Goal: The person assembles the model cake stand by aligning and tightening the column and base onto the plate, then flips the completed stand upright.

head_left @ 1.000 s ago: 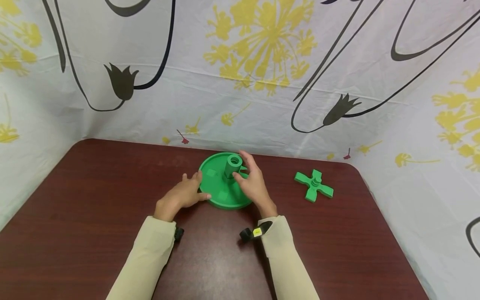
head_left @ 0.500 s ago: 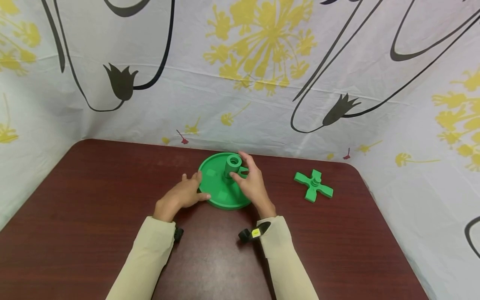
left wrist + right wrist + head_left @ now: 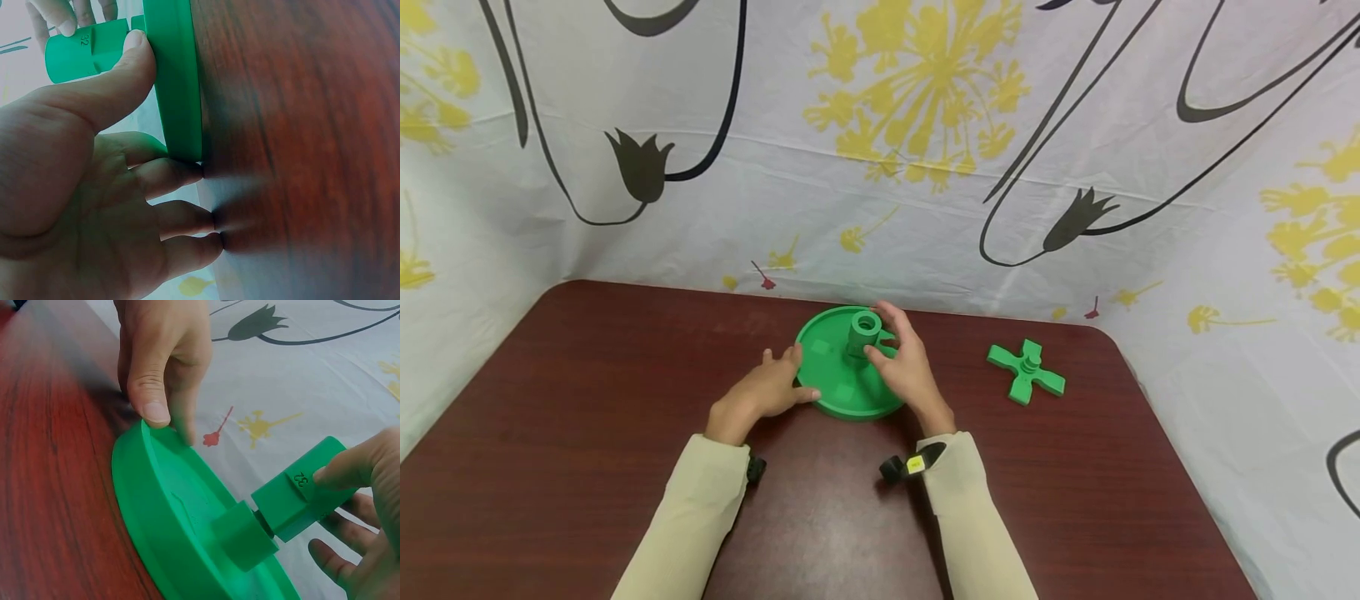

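Observation:
A round green plastic base [image 3: 823, 367] with a raised rim lies on the table. From its middle rises a short round boss [image 3: 240, 534], and a green tube-like piece [image 3: 294, 494] marked 32 stands over it. In the right wrist view a narrow dark gap shows between these two. My right hand [image 3: 908, 367] holds the tube-like piece, thumb against its marked side and fingers on the far side. At the base's left edge my left hand [image 3: 763, 387] grips the rim, thumb over it, while other fingertips touch the table, as the left wrist view shows.
A green four-armed cross piece [image 3: 1024, 375] with a threaded stud in its centre lies to the right on the dark reddish table [image 3: 625, 375]. A white cloth [image 3: 760, 217] with printed flowers hangs behind the table's far edge and along both sides.
My right thumb shifted left across the tube-like piece, then back to the right. My left hand and the base have kept their places, as has the cross piece.

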The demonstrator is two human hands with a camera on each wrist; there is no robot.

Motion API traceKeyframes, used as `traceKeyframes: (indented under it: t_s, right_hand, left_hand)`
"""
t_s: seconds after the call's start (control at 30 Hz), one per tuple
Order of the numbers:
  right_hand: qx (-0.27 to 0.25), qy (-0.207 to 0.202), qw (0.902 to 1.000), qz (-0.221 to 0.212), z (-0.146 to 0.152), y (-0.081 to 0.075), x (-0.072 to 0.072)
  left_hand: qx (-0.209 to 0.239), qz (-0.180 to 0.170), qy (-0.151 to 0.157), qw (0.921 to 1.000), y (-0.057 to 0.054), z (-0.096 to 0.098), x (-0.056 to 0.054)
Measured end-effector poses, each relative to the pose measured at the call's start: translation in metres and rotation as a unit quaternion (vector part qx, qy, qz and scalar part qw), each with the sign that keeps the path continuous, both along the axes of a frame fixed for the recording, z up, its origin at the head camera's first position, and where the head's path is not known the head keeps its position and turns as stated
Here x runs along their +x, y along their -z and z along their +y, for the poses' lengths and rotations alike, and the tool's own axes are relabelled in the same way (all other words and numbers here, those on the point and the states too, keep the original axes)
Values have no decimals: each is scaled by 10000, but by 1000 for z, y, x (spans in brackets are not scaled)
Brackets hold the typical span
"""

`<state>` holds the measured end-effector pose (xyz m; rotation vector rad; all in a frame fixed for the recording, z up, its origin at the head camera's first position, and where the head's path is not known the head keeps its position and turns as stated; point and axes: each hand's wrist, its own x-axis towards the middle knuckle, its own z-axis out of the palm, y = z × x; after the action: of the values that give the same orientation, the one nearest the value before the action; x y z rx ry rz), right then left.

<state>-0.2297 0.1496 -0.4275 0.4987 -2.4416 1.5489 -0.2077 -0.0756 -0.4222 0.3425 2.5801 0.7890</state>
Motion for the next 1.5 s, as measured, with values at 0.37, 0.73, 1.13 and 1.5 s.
traceKeyframes:
  t_s: [0.37, 0.73, 1.13, 1.5]
  right_hand:
    - [347, 146, 9993, 59, 0, 2, -1]
    - [411, 293, 9985, 188, -3, 8, -1]
    - [270, 28, 9996, 59, -1, 5, -1]
    - [388, 267, 9989, 73, -4, 6, 0]
  left_hand:
    - [12, 80, 63, 9999, 0, 0, -2]
    - [31, 32, 22, 10000, 2, 0, 0]
    - [15, 40, 24, 10000, 0, 0, 1]
    - [-7, 42, -5, 10000, 0, 0, 0]
